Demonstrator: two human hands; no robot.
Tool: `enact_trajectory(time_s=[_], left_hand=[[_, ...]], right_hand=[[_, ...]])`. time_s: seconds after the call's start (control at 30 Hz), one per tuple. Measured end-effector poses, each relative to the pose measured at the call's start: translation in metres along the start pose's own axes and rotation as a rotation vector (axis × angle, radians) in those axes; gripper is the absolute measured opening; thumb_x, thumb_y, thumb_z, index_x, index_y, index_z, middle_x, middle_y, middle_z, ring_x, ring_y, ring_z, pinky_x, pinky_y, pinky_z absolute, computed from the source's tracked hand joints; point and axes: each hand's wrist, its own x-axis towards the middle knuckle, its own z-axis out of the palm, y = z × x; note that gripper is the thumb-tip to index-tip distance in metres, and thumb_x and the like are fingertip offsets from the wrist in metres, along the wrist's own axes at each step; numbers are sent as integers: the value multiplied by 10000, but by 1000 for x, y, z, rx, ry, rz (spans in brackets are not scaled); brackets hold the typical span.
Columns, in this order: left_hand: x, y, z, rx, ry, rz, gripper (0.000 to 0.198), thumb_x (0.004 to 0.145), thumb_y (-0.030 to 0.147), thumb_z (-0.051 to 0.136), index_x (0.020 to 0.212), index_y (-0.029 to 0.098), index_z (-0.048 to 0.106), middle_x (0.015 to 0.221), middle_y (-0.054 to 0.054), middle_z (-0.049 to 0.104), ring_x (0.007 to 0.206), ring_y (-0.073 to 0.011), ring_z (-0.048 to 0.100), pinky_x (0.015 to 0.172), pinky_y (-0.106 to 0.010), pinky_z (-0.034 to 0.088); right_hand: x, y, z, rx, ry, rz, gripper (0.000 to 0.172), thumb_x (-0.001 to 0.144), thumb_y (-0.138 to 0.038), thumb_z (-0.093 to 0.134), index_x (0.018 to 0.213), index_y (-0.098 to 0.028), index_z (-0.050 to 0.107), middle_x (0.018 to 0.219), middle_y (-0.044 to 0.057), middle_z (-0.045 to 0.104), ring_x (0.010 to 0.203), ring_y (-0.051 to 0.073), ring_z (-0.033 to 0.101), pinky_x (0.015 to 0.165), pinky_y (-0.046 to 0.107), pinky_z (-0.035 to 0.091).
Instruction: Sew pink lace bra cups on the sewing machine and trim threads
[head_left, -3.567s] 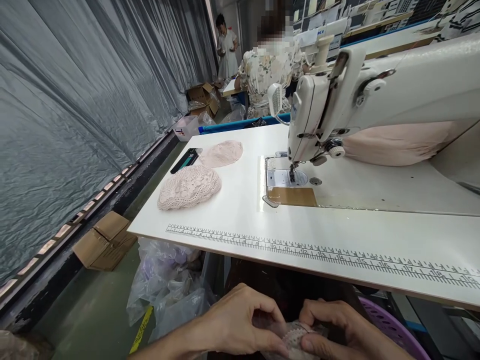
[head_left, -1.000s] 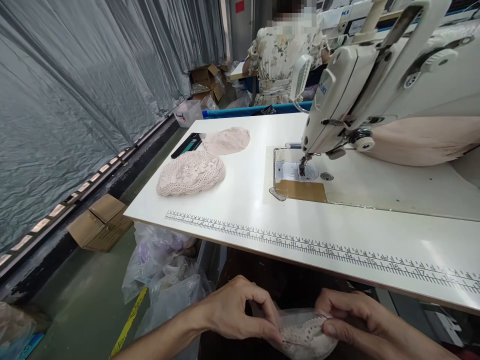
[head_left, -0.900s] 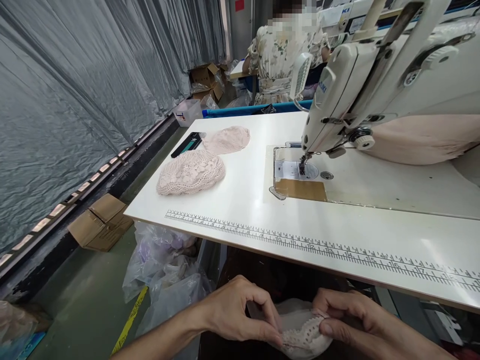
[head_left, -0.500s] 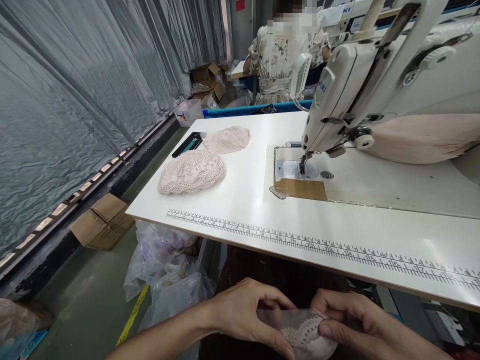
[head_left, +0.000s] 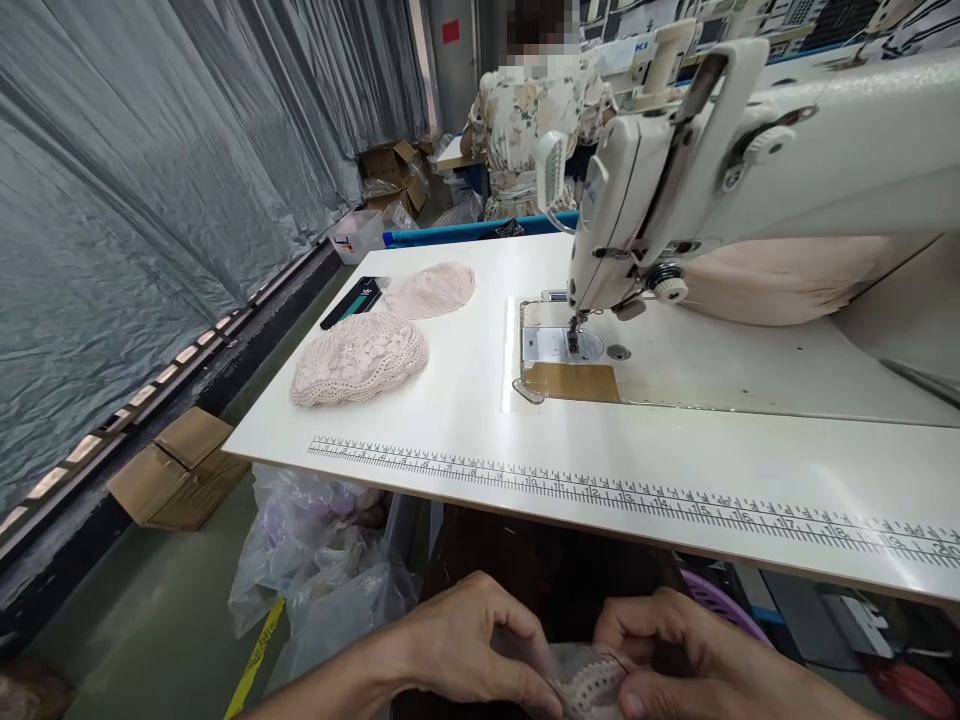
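Below the table's front edge, my left hand [head_left: 480,650] and my right hand [head_left: 671,655] pinch a pale pink lace piece [head_left: 592,685] with a sheer part between them. Its lower portion runs out of the picture. On the table's left end lies a rounded pink lace piece [head_left: 360,360]. Behind it rests a smoother pink fabric piece [head_left: 435,290], beside a black and green packet [head_left: 352,302]. To the right stands a white sewing machine [head_left: 630,200], its presser foot [head_left: 574,335] above the metal needle plate.
A ruler scale [head_left: 600,490] runs along the front of the white table [head_left: 465,420]. Plastic bags [head_left: 322,570] and a cardboard box [head_left: 172,470] are on the floor at left. Pink fabric [head_left: 780,280] lies behind the machine arm. A person [head_left: 525,130] sits farther back.
The view has shifted, so table and machine appear farther left. Both hands still grip the lace piece, now slightly lower in the picture, with fingers drawn closer together.
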Motion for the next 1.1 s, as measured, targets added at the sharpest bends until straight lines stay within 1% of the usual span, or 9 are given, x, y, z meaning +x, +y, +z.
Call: enact_trajectory(time_s=[0.07, 0.23, 0.33, 0.4, 0.53, 0.73, 0.83, 1.0, 1.1], left_hand=[[0, 0, 0, 52, 1, 7, 257, 668, 355, 745, 811, 141, 743, 630, 6, 630, 594, -90, 513, 558, -164, 369], [-1, 4, 2, 115, 16, -3, 200, 681, 299, 733, 805, 143, 740, 625, 9, 647, 566, -84, 532, 534, -148, 371], [-1, 6, 4, 88, 10, -29, 189, 690, 270, 723, 827, 140, 738, 681, -12, 686, 605, -106, 592, 560, -152, 406], [-2, 6, 5, 60, 3, -58, 201, 694, 272, 719, 845, 140, 736, 725, -31, 705, 653, -133, 630, 582, -165, 431], [-2, 5, 5, 73, 9, -91, 233, 686, 316, 731, 844, 145, 736, 751, -42, 717, 701, -161, 659, 593, -173, 445], [0, 10, 6, 153, 9, -92, 212, 687, 305, 732, 834, 151, 738, 742, -33, 719, 684, -150, 659, 580, -160, 433], [1, 15, 6, 161, 12, -95, 213, 688, 294, 727, 844, 149, 738, 751, -36, 719, 698, -156, 659, 585, -165, 435], [0, 19, 4, 166, 27, -114, 250, 666, 328, 747, 846, 155, 735, 718, -18, 707, 684, -147, 645, 575, -159, 420], [1, 20, 4, 152, 27, -122, 255, 656, 333, 758, 834, 152, 736, 707, -17, 704, 671, -143, 639, 570, -156, 413]], right_hand=[[-1, 4, 1, -56, 37, 30, 199, 754, -373, 665, 802, -196, 588, 735, -27, 554, 683, 122, 475, 605, 205, 363], [-1, 8, 7, -168, 104, 97, 225, 682, -378, 708, 794, -217, 599, 738, -31, 559, 692, 138, 479, 599, 211, 358], [2, 6, 10, -181, 105, 93, 147, 685, -319, 672, 761, -214, 603, 738, -31, 561, 704, 139, 475, 614, 210, 348], [5, 6, 11, -164, 101, 73, 108, 707, -300, 628, 728, -200, 590, 696, -38, 531, 678, 127, 452, 602, 207, 331], [7, 10, 10, -133, 86, 56, 128, 714, -290, 597, 678, -175, 556, 625, -49, 464, 617, 109, 412, 554, 207, 301], [5, 8, 10, -108, 75, 32, 116, 712, -280, 624, 694, -172, 586, 644, -46, 504, 625, 102, 428, 565, 194, 316], [5, 4, 10, -83, 43, 21, 138, 716, -313, 636, 714, -178, 604, 642, -45, 538, 608, 100, 446, 555, 188, 322], [2, 9, 3, -174, 122, 35, 174, 731, -336, 615, 651, -187, 575, 638, -38, 509, 649, 125, 437, 580, 211, 319], [2, 15, 1, -182, 101, 39, 219, 750, -386, 617, 671, -188, 568, 649, -34, 515, 661, 134, 445, 600, 221, 333]])
